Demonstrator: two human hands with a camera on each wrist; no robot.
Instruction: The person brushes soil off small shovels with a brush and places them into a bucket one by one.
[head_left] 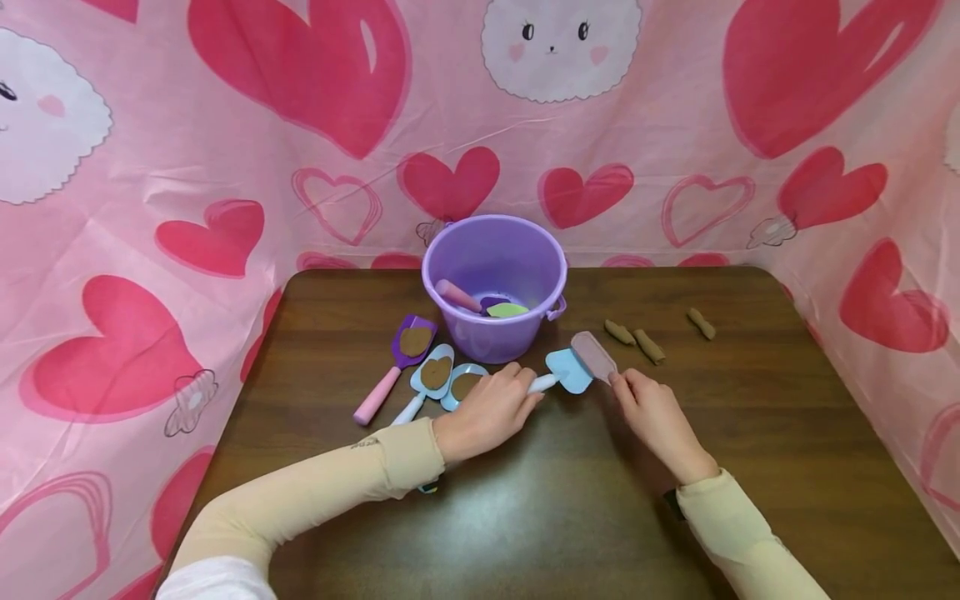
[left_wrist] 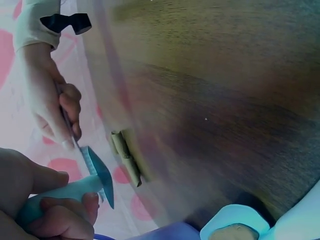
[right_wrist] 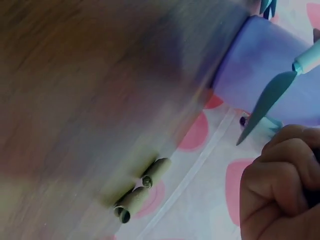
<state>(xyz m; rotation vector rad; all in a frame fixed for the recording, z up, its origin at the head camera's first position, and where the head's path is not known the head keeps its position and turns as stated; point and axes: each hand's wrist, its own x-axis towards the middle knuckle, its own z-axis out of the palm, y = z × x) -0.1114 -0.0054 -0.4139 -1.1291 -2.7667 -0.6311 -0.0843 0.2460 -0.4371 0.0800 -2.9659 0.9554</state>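
My left hand (head_left: pixel 487 414) grips the white-blue handle of a light blue toy shovel (head_left: pixel 572 372), its blade pointing right. In the left wrist view, the curled fingers and thumb wrap the handle, and the teal-looking blade (left_wrist: pixel 101 175) stands edge-on. My right hand (head_left: pixel 662 417) pinches the end of a pale pink brush (head_left: pixel 594 357), whose long flat head lies against the shovel blade. Bristle-like ridges show between the two in the left wrist view. In the right wrist view, curled right-hand fingers (right_wrist: pixel 280 185) hide most of the brush.
Behind the hands stands a purple bucket (head_left: pixel 491 337) with pink-handled and green pieces inside. Left of it lie a purple scoop (head_left: pixel 405 354) and light blue scoops (head_left: pixel 420 383) bearing brown pieces. Several brown rolls (head_left: pixel 648 346) lie at right. A heart-print cloth (head_left: pixel 450 108) surrounds the table.
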